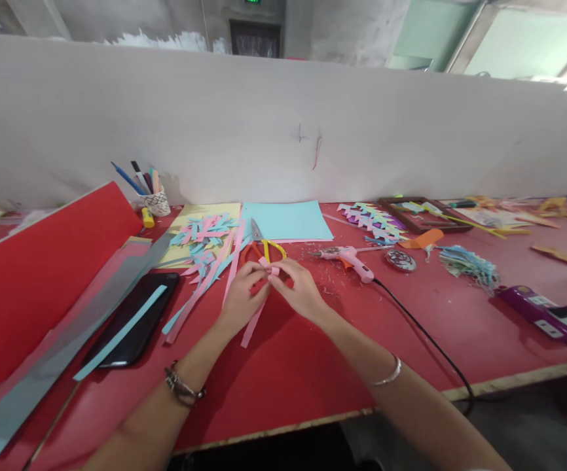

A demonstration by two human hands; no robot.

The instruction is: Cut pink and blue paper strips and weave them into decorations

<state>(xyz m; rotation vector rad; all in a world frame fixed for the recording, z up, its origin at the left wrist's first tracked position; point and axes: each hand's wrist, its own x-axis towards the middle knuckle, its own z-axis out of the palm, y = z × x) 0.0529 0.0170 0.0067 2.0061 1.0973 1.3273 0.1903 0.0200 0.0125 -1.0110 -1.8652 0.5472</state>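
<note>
A pink paper strip point(253, 327) is pinched between my left hand point(245, 288) and my right hand point(299, 288), its upper end folded over at the fingertips and its tail hanging below. Both hands are closed on it, fingertips close together. Just beyond them lie scissors point(274, 248) with yellow and orange handles, blades pointing away. Left of my hands, long pink and blue paper strips point(198, 307) run towards me from a heap of short folded pieces point(205, 229). A pink glue gun point(349, 258) rests to the right of my right hand.
A blue sheet point(288, 221) lies at the back. To the left are a black phone point(139, 307) under a blue strip, a red board point(42, 281) and a pen cup point(156, 201). A purple power strip point(539, 313), a dark tray point(425, 214) and the glue gun's cord point(425, 333) occupy the right.
</note>
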